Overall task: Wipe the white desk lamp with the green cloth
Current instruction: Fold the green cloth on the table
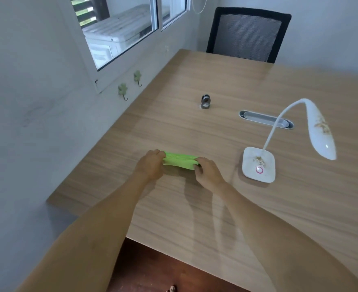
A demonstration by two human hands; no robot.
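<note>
There was a single view, from a wide-angle camera worn on the person's head. It looked forward and steeply down over the desk (216,207), standing close above its near edge, so that both forearms ran up from the bottom of the picture. The wide lens bent the straight lines near the borders. The wall and window (119,34) filled the left side, a chair (247,32) stood at the far end, and a strip of floor (152,270) showed below.
</note>
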